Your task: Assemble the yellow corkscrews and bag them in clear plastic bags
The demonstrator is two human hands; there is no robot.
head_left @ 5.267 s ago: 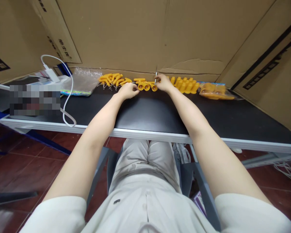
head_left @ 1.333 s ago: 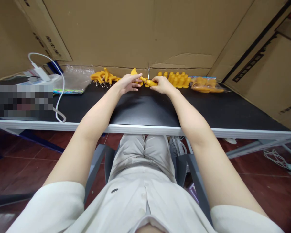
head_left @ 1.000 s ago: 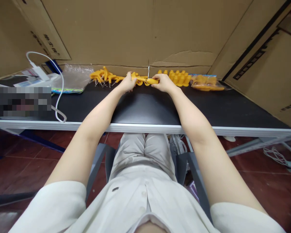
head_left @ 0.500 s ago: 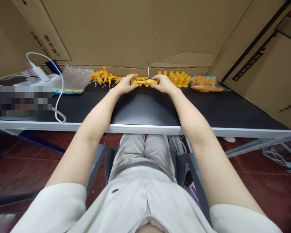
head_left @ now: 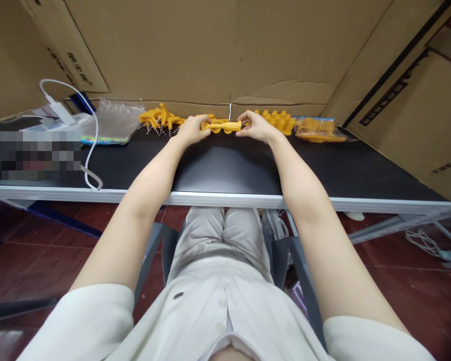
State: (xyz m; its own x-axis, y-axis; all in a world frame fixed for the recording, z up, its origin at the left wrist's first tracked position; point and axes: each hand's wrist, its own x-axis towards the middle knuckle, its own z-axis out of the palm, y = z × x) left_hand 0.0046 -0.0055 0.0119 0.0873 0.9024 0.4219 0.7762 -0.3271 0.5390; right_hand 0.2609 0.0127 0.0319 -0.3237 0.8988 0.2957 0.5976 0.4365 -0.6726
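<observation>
My left hand point(head_left: 194, 129) is closed on the left end of a yellow plastic corkscrew point(head_left: 229, 126), which lies sideways above the black table. The corkscrew's ribbed sleeve points right. My right hand point(head_left: 256, 126) has its thumb and fingertips round the right end of that sleeve, in a loose pinch. Just behind the corkscrew, several yellow pieces point(head_left: 214, 120) lie on the table, partly hidden by it and by my hands. Left of my left hand is a pile of yellow corkscrew handles point(head_left: 161, 118) with metal spirals. Upright yellow sleeves point(head_left: 280, 122) stand in rows right of my right hand.
A bag of yellow parts point(head_left: 317, 129) lies at the right. Clear plastic bags point(head_left: 115, 123) and a white charger with a cable point(head_left: 63, 113) lie at the left. A cardboard wall point(head_left: 173, 55) closes off the back; a metal edge point(head_left: 225, 199) runs along the front.
My right hand has slid right and loosened along the sleeve, so more of the sleeve shows. My left hand keeps its hold in nearly the same place.
</observation>
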